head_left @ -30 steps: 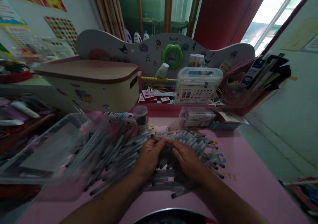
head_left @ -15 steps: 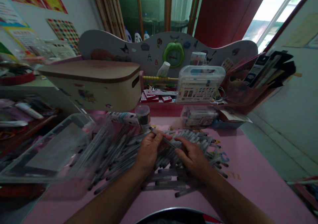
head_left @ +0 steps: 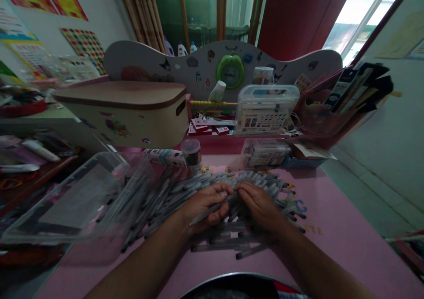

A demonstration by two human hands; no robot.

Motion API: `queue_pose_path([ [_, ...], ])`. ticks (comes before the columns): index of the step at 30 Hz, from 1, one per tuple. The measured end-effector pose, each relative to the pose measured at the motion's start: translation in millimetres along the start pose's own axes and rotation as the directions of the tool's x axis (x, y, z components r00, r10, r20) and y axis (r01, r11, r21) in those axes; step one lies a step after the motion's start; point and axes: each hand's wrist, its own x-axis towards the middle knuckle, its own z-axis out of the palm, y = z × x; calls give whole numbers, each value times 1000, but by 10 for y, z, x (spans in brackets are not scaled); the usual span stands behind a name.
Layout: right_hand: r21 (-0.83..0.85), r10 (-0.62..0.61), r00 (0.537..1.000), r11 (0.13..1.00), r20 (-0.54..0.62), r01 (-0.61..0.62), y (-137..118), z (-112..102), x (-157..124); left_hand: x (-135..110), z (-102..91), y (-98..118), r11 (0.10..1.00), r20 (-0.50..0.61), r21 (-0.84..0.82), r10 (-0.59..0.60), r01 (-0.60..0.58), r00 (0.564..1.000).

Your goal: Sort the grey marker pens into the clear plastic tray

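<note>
A wide heap of grey pens (head_left: 185, 193) covers the middle of the pink tabletop (head_left: 334, 250). My left hand (head_left: 207, 204) rests on the heap with its fingers curled around a grey pen (head_left: 208, 210) that slants down to the left. My right hand (head_left: 260, 204) lies just to its right, fingers bent down and pinching among the pens at the top of the heap. What the right fingers hold I cannot make out. Both forearms come in from the bottom of the view.
A clear plastic bin (head_left: 69, 197) tilts at the left, pens spilling from its mouth. Behind the heap stand a small round jar (head_left: 192, 151), a clear marker case (head_left: 266, 109), a beige lidded box (head_left: 127, 111) and a rack of books (head_left: 344, 100).
The pen my left hand held pointing up and left now lies lower, slanting down across the palm. Both hands have drawn closer together over the heap.
</note>
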Motion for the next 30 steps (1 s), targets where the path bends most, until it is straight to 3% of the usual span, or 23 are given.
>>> queue_pose_path([
  [6, 92, 83, 995, 992, 51, -87, -25, 1, -12, -22, -53, -32, 989, 7, -144, -20, 21, 1000],
  [10, 169, 178, 984, 971, -28, -171, -21, 27, -25, -6, -14, -44, 968, -155, -202, 119, -149, 981],
  [14, 248, 248, 963, 945, -109, -215, 2, 53, -22, -7, 48, -60, 951, -305, 18, 301, -310, 904],
  [18, 196, 228, 970, 958, -80, -209, -26, 60, -8, -12, 73, -83, 898, -402, 263, 434, -352, 806],
  [22, 155, 162, 984, 977, -78, -148, -47, 75, -3, 41, 53, -92, 913, -461, 164, 406, -374, 789],
  [27, 225, 162, 983, 964, -80, -141, -32, 88, -20, 80, 79, -90, 929, -519, 57, 340, -365, 784],
  [30, 131, 107, 988, 987, -110, -92, -33, 78, -3, 72, 107, -102, 925, -502, 61, 352, -374, 790],
])
